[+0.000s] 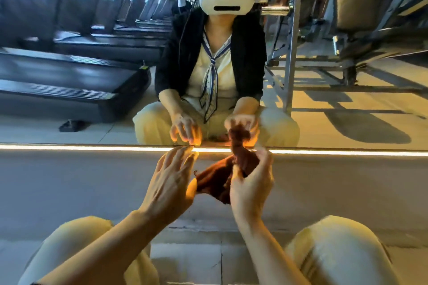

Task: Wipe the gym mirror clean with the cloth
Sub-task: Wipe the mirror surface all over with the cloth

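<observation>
Right hand (251, 180) pinched the bunched brown cloth (222, 178), fingers curled round its top, just below the mirror (92, 99) & lit strip (69, 147). Left hand (169, 183) was beside the cloth w/ fingers straight, spread apart, tips near the mirror's bottom edge.

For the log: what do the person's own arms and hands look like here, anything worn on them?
Both forearms are bare in the direct view; no sleeve reaches the wrists. The left hand and right hand wear no gloves, and no rings, watch or bracelets show. In the mirror the reflection shows a dark cardigan whose sleeves end above the wrists.
</observation>
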